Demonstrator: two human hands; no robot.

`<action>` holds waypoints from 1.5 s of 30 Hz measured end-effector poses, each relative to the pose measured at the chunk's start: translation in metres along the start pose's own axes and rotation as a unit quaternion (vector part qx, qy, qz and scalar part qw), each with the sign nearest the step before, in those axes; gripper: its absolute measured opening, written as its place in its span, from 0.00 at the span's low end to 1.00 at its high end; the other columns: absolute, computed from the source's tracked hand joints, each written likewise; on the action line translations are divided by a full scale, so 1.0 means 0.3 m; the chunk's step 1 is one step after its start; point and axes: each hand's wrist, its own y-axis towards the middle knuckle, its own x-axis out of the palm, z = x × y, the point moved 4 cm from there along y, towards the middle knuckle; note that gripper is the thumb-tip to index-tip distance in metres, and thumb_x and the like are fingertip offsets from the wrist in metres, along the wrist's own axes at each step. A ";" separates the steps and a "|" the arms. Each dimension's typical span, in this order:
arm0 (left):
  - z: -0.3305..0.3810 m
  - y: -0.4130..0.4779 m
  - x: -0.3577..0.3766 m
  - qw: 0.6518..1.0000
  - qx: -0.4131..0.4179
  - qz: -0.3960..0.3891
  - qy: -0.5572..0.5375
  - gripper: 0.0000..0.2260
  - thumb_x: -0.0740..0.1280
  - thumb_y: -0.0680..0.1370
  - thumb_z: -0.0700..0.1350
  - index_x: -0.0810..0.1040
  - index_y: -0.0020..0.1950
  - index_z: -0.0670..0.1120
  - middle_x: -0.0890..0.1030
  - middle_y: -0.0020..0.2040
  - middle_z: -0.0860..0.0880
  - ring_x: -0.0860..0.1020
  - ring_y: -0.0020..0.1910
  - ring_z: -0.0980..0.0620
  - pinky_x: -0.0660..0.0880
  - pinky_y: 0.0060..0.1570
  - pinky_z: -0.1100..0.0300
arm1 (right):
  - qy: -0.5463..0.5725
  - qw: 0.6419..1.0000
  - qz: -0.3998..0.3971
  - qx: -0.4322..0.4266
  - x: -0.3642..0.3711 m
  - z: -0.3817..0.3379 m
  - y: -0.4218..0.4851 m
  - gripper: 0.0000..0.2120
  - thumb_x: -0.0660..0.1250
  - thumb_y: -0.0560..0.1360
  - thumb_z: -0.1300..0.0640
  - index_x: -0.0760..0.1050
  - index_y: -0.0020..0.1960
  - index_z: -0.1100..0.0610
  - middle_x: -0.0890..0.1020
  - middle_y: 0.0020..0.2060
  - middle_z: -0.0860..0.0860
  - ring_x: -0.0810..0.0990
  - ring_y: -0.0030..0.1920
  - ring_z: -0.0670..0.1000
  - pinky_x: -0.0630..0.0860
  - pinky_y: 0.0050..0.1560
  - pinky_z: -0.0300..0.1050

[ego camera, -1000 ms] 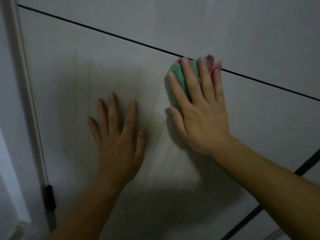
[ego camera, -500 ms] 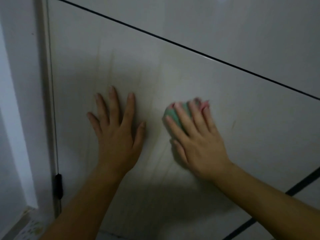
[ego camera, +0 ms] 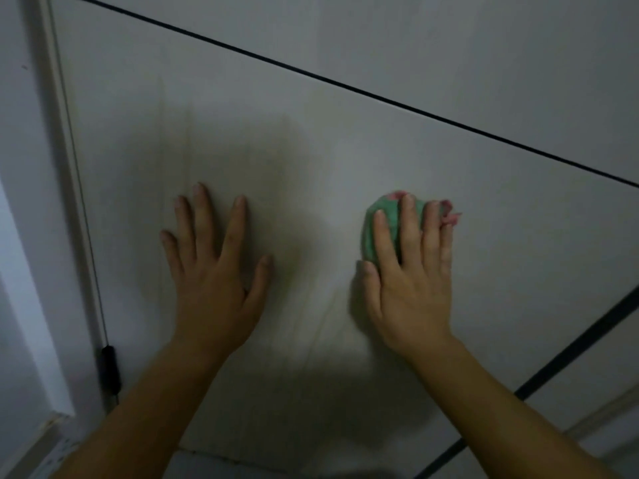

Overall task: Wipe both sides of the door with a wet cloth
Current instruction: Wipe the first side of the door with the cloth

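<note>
The setting is an indoor room, most likely in a home, under dim lighting. A smooth pale door [ego camera: 345,140] crossed by thin dark lines [ego camera: 345,85] fills most of the view; along its left edge runs a pale frame [ego camera: 65,167] carrying a small dark fitting [ego camera: 109,371]. At the lower left corner, a light wall [ego camera: 20,236] meets a strip of patterned floor [ego camera: 55,454].

1. The right hand [ego camera: 411,285] is covering most of the green cloth [ego camera: 371,233]
2. Both forearms are running off the bottom edge
3. The door [ego camera: 345,140] is extending past the top edge
</note>
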 end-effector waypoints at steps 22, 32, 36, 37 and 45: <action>-0.116 -0.011 -0.031 0.997 -0.062 0.004 -0.047 0.28 0.51 0.84 0.54 0.45 0.82 0.52 0.40 0.83 0.47 0.38 0.83 0.41 0.46 0.78 0.31 | -0.060 0.954 -0.064 -0.285 0.056 -0.314 0.231 0.31 0.61 0.82 0.47 0.61 0.81 0.55 0.59 0.81 0.56 0.54 0.82 0.62 0.49 0.81 0.61; -0.198 -0.056 -0.052 0.996 -0.065 0.046 -0.044 0.28 0.54 0.85 0.52 0.51 0.83 0.46 0.49 0.84 0.40 0.48 0.84 0.40 0.55 0.79 0.37 | -0.071 0.918 -0.112 -0.374 0.086 -0.400 0.249 0.29 0.57 0.84 0.46 0.59 0.82 0.55 0.57 0.82 0.56 0.50 0.82 0.61 0.46 0.82 0.59; -0.215 -0.051 -0.064 0.995 -0.061 0.060 -0.054 0.28 0.54 0.84 0.52 0.56 0.83 0.45 0.54 0.84 0.41 0.53 0.83 0.42 0.55 0.80 0.42 | -0.067 0.935 -0.082 -0.338 0.092 -0.486 0.376 0.30 0.54 0.83 0.45 0.59 0.82 0.55 0.56 0.82 0.56 0.50 0.83 0.61 0.46 0.82 0.60; -0.217 -0.046 -0.070 0.994 -0.067 0.068 -0.061 0.28 0.54 0.84 0.52 0.58 0.82 0.43 0.55 0.84 0.41 0.54 0.83 0.42 0.56 0.80 0.41 | -0.057 0.939 -0.082 -0.330 0.092 -0.499 0.397 0.31 0.55 0.82 0.44 0.59 0.82 0.56 0.56 0.82 0.56 0.50 0.82 0.61 0.46 0.82 0.60; -0.077 0.059 -0.093 0.984 0.057 0.134 -0.100 0.26 0.55 0.85 0.48 0.54 0.81 0.41 0.52 0.83 0.36 0.51 0.83 0.37 0.51 0.81 0.43 | -0.001 0.926 -0.112 -0.359 -0.002 -0.301 0.314 0.27 0.57 0.81 0.48 0.69 0.77 0.57 0.56 0.82 0.59 0.49 0.82 0.62 0.51 0.81 0.64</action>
